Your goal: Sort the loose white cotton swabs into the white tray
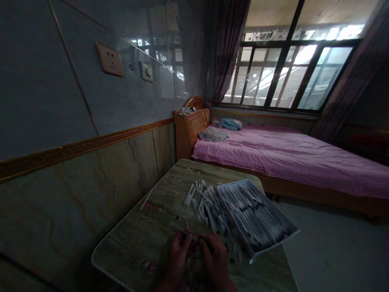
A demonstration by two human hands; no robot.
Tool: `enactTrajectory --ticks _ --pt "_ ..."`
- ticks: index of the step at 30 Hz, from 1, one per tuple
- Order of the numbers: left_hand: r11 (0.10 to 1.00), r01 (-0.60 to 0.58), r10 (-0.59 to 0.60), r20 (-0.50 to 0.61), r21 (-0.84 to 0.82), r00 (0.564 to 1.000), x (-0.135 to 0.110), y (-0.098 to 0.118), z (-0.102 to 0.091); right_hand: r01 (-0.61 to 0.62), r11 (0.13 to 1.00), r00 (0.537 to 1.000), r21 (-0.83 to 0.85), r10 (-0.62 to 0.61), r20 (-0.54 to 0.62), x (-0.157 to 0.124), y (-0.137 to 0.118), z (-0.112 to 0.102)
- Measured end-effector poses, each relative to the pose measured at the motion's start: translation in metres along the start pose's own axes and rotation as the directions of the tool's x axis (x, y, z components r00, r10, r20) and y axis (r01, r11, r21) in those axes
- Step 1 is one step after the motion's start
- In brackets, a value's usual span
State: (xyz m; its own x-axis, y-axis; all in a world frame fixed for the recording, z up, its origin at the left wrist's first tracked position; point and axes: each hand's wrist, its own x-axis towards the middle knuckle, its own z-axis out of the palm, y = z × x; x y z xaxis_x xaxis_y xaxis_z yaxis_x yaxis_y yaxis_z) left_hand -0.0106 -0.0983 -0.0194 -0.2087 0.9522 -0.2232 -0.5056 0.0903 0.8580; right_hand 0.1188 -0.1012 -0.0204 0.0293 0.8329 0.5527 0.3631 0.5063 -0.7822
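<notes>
My left hand (178,252) is closed around a slim, pale, see-through tube (182,230) that looks like a pen barrel. The tube points up and left, away from me. My right hand (216,256) pinches at the tube's near end, where something small and dark shows; dim light and blur hide its detail. Just beyond the hands lies a loose heap of whitish tubes (204,202), some dark at the ends. To the right, a shallow white tray (291,235) holds rows of thin white sticks with black tips. Several small clear and black pieces (235,253) lie beside my right hand.
All this lies on a small wood-patterned table (121,243) with rounded corners. A single thin stick (146,198) rests near its left edge. A tiled wall (133,174) runs along the left. Beyond the table stands a bed (258,150) with a pink checked sheet.
</notes>
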Motion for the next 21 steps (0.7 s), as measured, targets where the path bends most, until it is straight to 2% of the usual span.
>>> enactTrajectory --ticks 5,10,16,21 --pt "1.000 0.020 -0.020 -0.003 0.002 1.000 0.0009 0.0004 -0.0010 0.027 1.000 1.000 -0.011 -0.027 -0.007 0.0013 -0.0017 0.0004" --pt "0.997 0.045 -0.046 -0.013 -0.070 0.999 -0.0032 0.0059 0.0035 -0.016 1.000 1.000 -0.001 0.016 -0.007 0.0007 -0.0010 0.0014" --pt "0.996 0.037 -0.038 -0.016 -0.085 0.999 -0.0035 0.0050 0.0035 -0.022 1.000 0.999 0.015 0.021 0.046 0.0000 -0.0045 -0.0010" --pt "0.996 0.028 -0.030 -0.024 -0.082 0.999 -0.0046 0.0051 0.0031 -0.030 1.000 0.999 -0.004 0.030 0.032 -0.0012 -0.0032 0.0000"
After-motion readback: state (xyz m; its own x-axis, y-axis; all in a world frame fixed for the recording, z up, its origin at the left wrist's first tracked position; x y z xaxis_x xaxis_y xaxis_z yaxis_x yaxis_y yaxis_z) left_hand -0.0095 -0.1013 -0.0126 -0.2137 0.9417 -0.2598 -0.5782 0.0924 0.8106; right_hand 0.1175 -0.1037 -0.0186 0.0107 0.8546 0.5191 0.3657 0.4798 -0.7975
